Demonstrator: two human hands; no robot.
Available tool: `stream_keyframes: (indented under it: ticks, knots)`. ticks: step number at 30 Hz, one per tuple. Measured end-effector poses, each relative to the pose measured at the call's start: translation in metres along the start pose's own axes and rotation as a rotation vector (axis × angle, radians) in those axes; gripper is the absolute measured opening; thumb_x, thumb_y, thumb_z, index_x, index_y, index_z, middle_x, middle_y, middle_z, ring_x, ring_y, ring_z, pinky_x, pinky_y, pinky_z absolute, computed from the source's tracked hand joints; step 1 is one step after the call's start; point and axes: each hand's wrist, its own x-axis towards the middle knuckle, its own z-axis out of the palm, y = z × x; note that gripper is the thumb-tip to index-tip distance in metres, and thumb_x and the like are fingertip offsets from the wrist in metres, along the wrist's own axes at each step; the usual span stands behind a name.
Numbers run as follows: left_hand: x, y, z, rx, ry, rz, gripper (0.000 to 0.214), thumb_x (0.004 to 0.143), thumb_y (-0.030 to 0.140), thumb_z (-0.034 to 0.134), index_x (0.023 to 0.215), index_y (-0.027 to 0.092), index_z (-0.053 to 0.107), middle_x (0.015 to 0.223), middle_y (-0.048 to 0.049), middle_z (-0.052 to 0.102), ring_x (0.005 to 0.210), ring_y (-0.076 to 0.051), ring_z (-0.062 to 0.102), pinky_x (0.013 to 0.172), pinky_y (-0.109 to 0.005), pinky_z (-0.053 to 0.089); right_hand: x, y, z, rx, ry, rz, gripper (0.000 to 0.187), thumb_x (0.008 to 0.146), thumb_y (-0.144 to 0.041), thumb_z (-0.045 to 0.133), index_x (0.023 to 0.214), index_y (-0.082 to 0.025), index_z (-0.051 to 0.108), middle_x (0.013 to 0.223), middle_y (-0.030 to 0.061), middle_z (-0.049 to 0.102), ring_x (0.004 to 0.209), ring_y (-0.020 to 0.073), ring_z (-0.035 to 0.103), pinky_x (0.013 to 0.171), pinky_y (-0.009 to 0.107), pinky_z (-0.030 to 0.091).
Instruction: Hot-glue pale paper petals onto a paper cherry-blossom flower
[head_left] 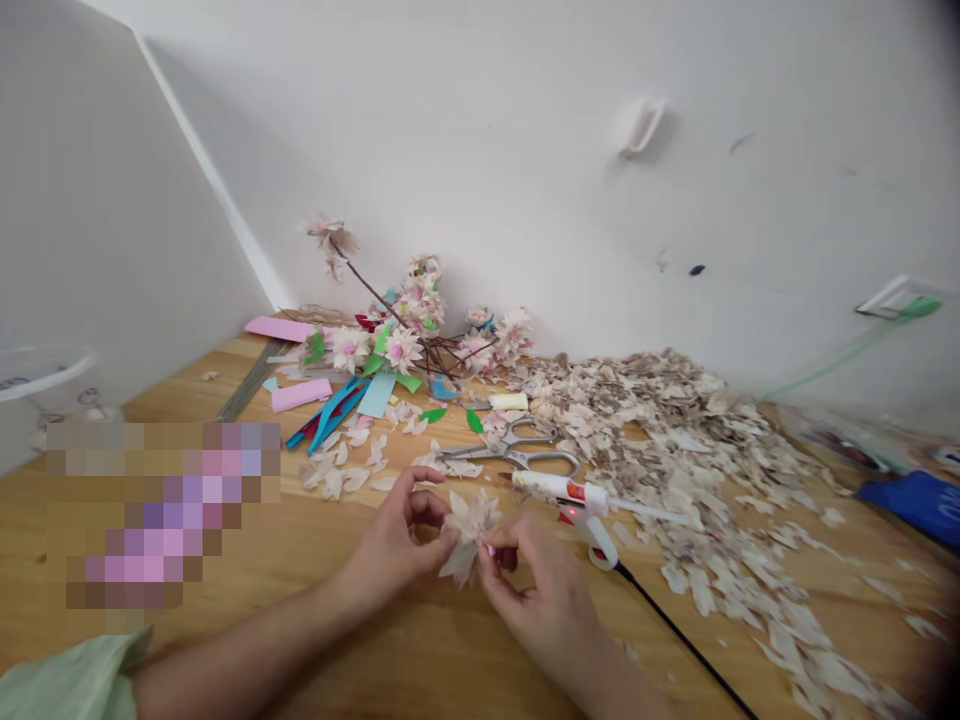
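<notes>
The left hand and right hand each pinch a pale pink paper flower, seemingly part-built, just above the wooden table near a white glue gun, with finished paper-blossom twigs lying behind.

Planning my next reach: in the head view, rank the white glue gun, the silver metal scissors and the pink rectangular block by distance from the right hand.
From the right hand:
1. White glue gun, just beyond, to its right.
2. Silver metal scissors, farther back.
3. Pink rectangular block, far left.
</notes>
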Motion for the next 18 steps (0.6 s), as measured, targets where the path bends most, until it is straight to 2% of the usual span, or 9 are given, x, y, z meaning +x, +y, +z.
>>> stream_keyframes:
  ticks: [3,6,10,14,18]
  knots:
    - [0.0,-0.002,-0.001,0.0,-0.009,0.01,0.049,0.061,0.023,0.068,0.1,0.022,0.039,0.068,0.0066,0.053,0.062,-0.011,0.051,0.058,-0.025,0.038,0.0,-0.001,-0.001,-0.007,0.01,-0.007,0.014,0.078,-0.007,0.05,0.076,-0.021,0.051,0.062,-0.003,0.055,0.052,0.011,0.054,0.049,0.02,0.044]
    - [0.0,-0.004,-0.006,-0.022,0.003,0.077,0.043,0.067,0.026,0.066,0.102,0.021,0.04,0.074,0.003,0.058,0.069,-0.013,0.055,0.064,-0.027,0.041,0.0,0.001,-0.003,-0.055,0.016,0.039,0.013,0.078,-0.009,0.05,0.074,-0.022,0.051,0.059,-0.0034,0.054,0.051,0.0118,0.054,0.048,0.02,0.044]
    - [0.004,-0.003,-0.022,0.031,0.149,0.183,0.036,0.074,0.027,0.063,0.103,0.021,0.043,0.085,-0.0007,0.06,0.077,-0.015,0.056,0.071,-0.03,0.044,-0.003,0.008,-0.005,-0.104,-0.037,0.212,0.012,0.076,-0.014,0.051,0.068,-0.022,0.05,0.055,-0.0033,0.054,0.047,0.0123,0.054,0.043,0.02,0.043]
    - [0.013,0.002,-0.044,0.147,0.322,0.274,0.037,0.07,0.028,0.065,0.101,0.02,0.045,0.085,-0.0009,0.059,0.076,-0.015,0.056,0.074,-0.031,0.044,-0.007,0.015,-0.001,-0.063,-0.137,0.274,0.012,0.074,-0.012,0.051,0.068,-0.022,0.05,0.053,-0.0036,0.056,0.043,0.0125,0.054,0.04,0.02,0.042]
    - [0.021,0.003,-0.059,0.252,0.388,0.285,0.038,0.07,0.029,0.063,0.102,0.02,0.045,0.089,-0.0022,0.058,0.077,-0.016,0.057,0.073,-0.032,0.047,-0.01,0.017,0.003,0.002,-0.241,0.355,0.011,0.074,-0.01,0.049,0.074,-0.022,0.052,0.058,-0.0024,0.059,0.048,0.0133,0.056,0.044,0.022,0.045]
